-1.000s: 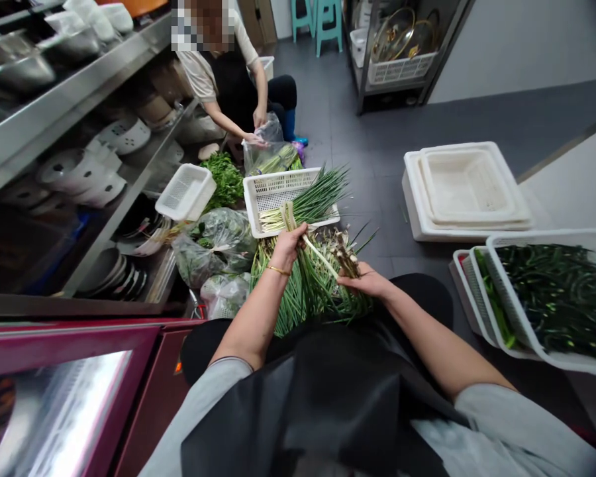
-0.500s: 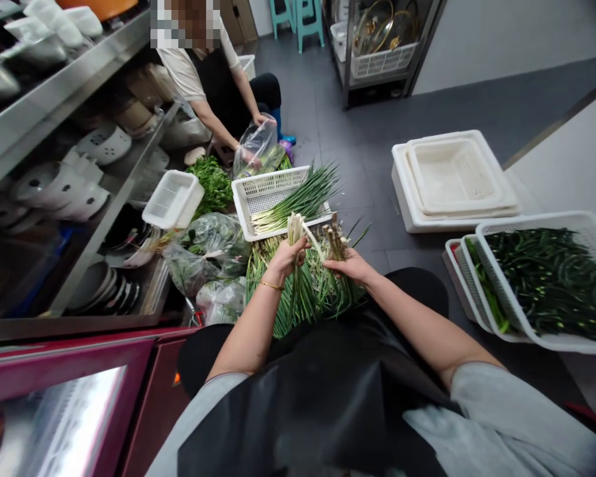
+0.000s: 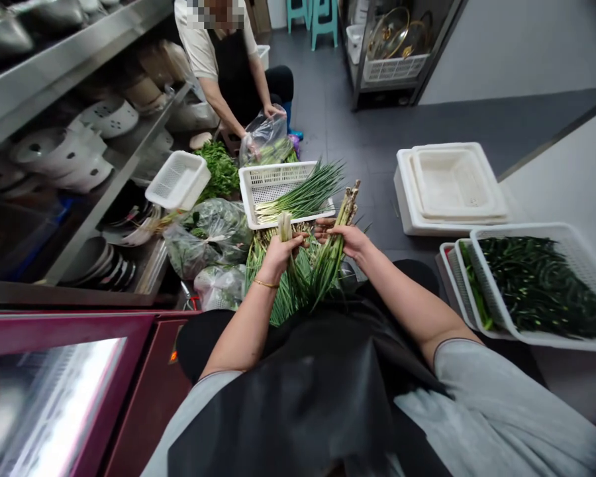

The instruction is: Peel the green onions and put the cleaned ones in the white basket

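Observation:
My left hand [image 3: 281, 255] is closed round a bunch of green onions with clean white ends [image 3: 285, 226] that stick up above the thumb. In my right hand [image 3: 346, 240] is a second bunch of green onions [image 3: 346, 207], its root ends brown and dirty, its green leaves hanging down below the palm. The fingers of that hand reach toward the left one, with a small gap between them. Beneath both hands lies a heap of green onions [image 3: 298, 298]. Just beyond, a white perforated basket [image 3: 247, 199] holds trimmed green onions [image 3: 302, 192] with white ends to the left.
Opposite, a co-worker [image 3: 233, 73] handles a clear plastic bag [image 3: 265, 136]. Bagged greens [image 3: 206, 235], leafy herbs [image 3: 216, 169] and a small white basket [image 3: 177, 180] lie left, beside shelving. At right stand white tubs [image 3: 449, 185] and a basket of green peppers [image 3: 541, 285].
My right hand has raised its bunch, so the leaves now hang in view below it. A white stalk that stretched between my hands is no longer there.

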`<state>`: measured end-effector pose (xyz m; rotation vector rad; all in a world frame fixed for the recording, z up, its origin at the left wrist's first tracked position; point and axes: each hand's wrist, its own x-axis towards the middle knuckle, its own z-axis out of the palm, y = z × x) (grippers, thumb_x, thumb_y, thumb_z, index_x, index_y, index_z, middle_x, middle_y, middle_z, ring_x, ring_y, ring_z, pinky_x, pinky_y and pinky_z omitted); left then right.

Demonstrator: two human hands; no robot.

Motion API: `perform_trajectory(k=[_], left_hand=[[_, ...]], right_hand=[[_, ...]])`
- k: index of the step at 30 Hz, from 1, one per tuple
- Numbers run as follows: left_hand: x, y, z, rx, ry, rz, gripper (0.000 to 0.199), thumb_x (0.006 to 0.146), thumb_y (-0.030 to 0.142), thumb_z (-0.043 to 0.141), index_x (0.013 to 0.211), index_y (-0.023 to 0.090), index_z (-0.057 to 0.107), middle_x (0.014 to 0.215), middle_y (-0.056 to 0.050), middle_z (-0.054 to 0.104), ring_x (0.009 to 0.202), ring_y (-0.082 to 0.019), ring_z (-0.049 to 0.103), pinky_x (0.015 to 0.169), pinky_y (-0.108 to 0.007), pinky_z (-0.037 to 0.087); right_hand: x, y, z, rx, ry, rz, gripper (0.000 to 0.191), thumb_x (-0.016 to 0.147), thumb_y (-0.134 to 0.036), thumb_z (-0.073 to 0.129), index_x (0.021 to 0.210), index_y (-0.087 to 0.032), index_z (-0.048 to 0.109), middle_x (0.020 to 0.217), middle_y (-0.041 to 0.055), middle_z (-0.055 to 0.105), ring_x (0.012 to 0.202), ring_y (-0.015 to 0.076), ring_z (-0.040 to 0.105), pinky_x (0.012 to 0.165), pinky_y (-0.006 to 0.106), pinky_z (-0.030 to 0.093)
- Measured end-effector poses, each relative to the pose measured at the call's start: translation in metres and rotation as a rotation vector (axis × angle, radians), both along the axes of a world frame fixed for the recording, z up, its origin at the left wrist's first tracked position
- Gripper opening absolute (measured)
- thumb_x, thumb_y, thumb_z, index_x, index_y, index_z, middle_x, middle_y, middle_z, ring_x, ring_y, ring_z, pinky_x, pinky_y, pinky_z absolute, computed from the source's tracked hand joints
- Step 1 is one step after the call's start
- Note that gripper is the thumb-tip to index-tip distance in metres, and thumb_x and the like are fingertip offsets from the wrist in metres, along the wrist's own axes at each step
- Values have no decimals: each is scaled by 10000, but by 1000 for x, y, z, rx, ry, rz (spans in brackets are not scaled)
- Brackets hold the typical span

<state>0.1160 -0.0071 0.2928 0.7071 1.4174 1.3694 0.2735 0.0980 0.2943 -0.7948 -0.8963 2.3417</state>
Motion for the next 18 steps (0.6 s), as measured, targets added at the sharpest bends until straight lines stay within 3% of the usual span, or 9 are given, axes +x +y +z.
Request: perform_trajectory(k=[5,10,14,18], left_hand=[[19,-8,3,2,66,33,400,559,256,820,914,98,726,619,-8,626,473,-70,410,480,-232,292],[2,-19,-6,5,-5,107,313,540,239,826,796,100,712,581,7,584,494,-76,441,477,-221,298],[-3,-22,-12,-27,-66,144,306,536,256,826,760,97,692,529,29,524,463,-68,412,457,-220,272],[9,-13,-14,52,-113,171,356,537,258,814,836,107,692,575,32,552,489,-66,429,485,-218,294]], right_hand=[[-21,-20,10,96,8,4,246,688,-94,618,921,-153,673,844,65,746,754,198,707,676,326,596],[-15,-14,10,152,-34,42,219,710,-190,712,926,-158,687,877,81,747,803,214,716,741,363,597],[-15,-17,4,166,-100,16,275,662,-266,790,896,-148,709,867,85,749,804,205,713,741,342,585],[-34,-35,-9,358,-198,-51,405,522,-358,870,830,-141,722,823,72,747,837,216,699,802,345,550]])
